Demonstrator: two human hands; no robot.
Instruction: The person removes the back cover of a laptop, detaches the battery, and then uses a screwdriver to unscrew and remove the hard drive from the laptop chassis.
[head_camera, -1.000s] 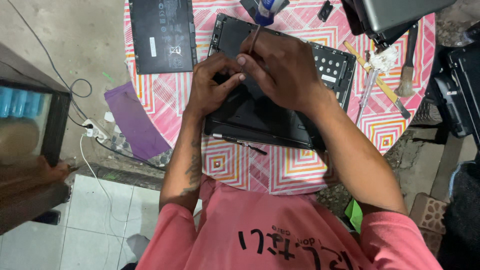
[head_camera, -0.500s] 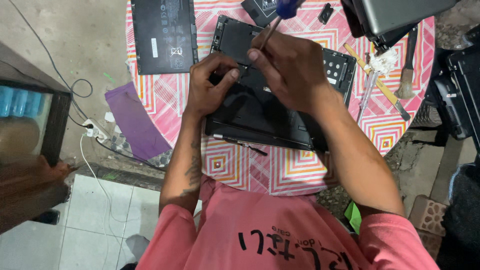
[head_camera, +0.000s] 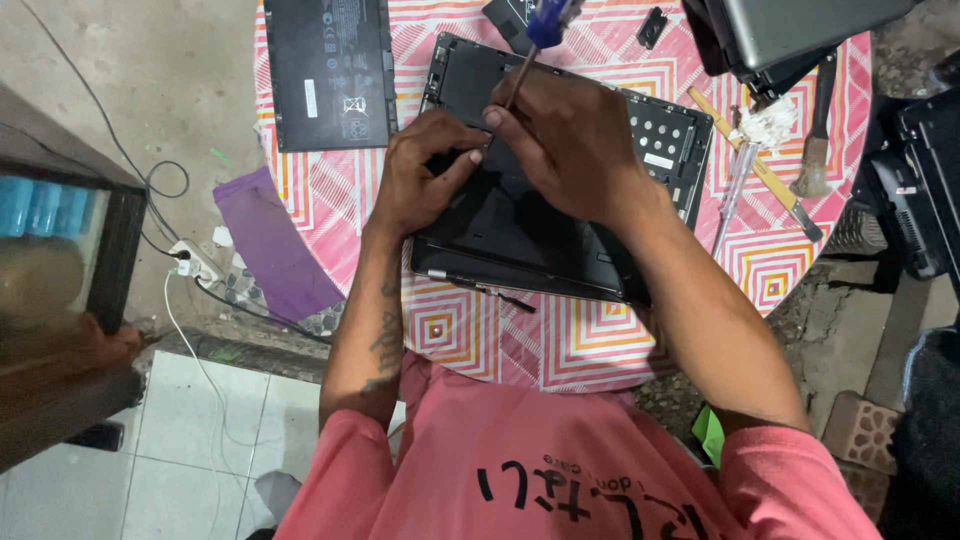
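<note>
The right hand (head_camera: 575, 140) grips a blue-handled screwdriver (head_camera: 530, 45), its tip down on the opened black laptop (head_camera: 520, 230) lying on the pink patterned table (head_camera: 560, 340). The left hand (head_camera: 425, 170) presses flat on the laptop, fingers loosely curled, holding nothing. A black battery (head_camera: 330, 70) lies just beside the laptop.

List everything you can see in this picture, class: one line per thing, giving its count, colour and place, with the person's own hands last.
Round table: one, pink zigzag cloth, centre.
Opened laptop: one, black, underside up, mid-table.
Flat battery pack: one, black, table's upper left.
Screwdriver: one, blue handle, upright over the laptop.
Brush: one, dark handle, table's right.
Second screwdriver: one, clear handle, right of the laptop.
Purple sheet: one, on the ground, left.
Power strip: one, white, on the ground, left.
Pink shirt: one, bottom.
Left hand: presses on the laptop.
Right hand: fingers grip the blue screwdriver's shaft.
</note>
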